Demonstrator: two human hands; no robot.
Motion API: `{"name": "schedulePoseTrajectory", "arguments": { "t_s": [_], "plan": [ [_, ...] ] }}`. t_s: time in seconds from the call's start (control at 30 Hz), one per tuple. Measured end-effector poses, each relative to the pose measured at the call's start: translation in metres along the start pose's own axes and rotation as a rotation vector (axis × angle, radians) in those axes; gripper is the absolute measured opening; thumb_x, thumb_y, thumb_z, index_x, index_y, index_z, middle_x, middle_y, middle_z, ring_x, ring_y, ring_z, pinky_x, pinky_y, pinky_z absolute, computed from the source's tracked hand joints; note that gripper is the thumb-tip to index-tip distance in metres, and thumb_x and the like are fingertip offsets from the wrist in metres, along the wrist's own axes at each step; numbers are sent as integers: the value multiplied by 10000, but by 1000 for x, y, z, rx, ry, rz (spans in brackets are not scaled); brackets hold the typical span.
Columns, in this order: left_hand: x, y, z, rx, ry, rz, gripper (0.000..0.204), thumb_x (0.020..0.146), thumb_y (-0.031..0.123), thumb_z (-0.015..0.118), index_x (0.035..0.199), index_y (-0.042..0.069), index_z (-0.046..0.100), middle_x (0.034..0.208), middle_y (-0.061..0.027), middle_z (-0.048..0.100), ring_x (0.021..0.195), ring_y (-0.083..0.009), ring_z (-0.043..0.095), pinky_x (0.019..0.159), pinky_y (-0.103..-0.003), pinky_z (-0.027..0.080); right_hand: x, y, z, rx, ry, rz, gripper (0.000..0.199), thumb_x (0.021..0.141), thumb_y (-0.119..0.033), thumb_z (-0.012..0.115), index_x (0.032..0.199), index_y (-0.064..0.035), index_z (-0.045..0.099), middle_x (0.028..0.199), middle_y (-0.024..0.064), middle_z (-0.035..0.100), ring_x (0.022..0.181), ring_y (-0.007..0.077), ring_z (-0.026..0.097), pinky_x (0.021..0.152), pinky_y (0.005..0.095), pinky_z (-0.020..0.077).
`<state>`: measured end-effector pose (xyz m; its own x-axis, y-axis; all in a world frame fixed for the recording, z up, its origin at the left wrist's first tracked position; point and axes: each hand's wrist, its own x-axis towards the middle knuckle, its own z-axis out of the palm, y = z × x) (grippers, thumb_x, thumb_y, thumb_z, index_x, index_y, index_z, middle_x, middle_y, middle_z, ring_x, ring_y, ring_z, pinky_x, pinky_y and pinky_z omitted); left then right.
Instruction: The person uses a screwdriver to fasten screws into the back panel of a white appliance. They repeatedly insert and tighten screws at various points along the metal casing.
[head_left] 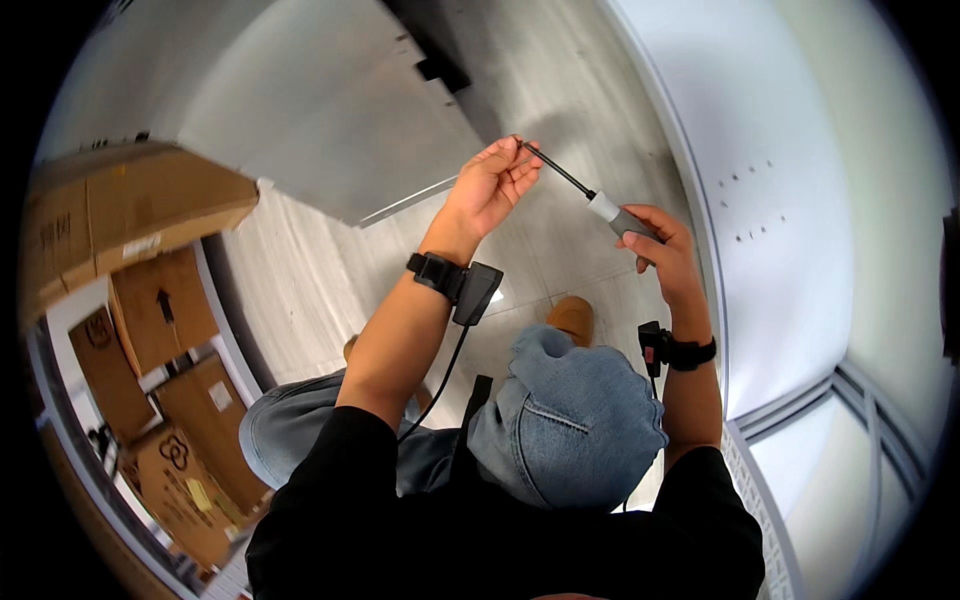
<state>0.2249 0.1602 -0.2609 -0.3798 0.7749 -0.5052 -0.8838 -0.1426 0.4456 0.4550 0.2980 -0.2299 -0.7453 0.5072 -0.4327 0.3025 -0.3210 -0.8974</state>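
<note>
A screwdriver with a dark shaft, a white collar and a grey handle slants between my two hands. My right hand is wrapped round its handle. At the far end of the shaft, the thumb and forefinger of my left hand pinch together by the tip. Whatever small thing they may hold there is too small to make out. Both hands are raised above the floor, in front of my bent knees.
On the left, cardboard boxes fill a shelf, with another carton above. A large grey metal panel stands ahead. Along the right runs a white panel bearing several small dark bits. Pale plank flooring lies below.
</note>
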Motion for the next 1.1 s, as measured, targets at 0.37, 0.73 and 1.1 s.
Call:
{"name": "schedulePoseTrajectory", "arguments": {
  "t_s": [0.37,0.73,1.1],
  "plan": [
    [-33,42,-51,6,206,166,162,961,154,474,980,9,543,991,-119,616,828,-175,629,769,-266,567,51,-41,60,-383,-214,-18,295,780,-162,663,1055,-59,636,776,3,592,622,70,510,509,226,380],
    [-26,14,-96,-177,391,-45,137,966,87,410,963,-12,503,926,-140,627,791,-206,636,756,-286,571,82,-75,89,-989,-397,-159,279,753,-180,651,990,-46,593,692,95,623,608,198,576,592,332,436],
    [10,24,-127,-16,365,-246,161,957,54,373,1036,-39,478,865,-148,638,736,-203,638,678,-293,550,120,-114,128,-1110,-628,280,292,830,-258,588,959,-3,530,649,93,581,489,184,538,439,318,439]
  ]
}}
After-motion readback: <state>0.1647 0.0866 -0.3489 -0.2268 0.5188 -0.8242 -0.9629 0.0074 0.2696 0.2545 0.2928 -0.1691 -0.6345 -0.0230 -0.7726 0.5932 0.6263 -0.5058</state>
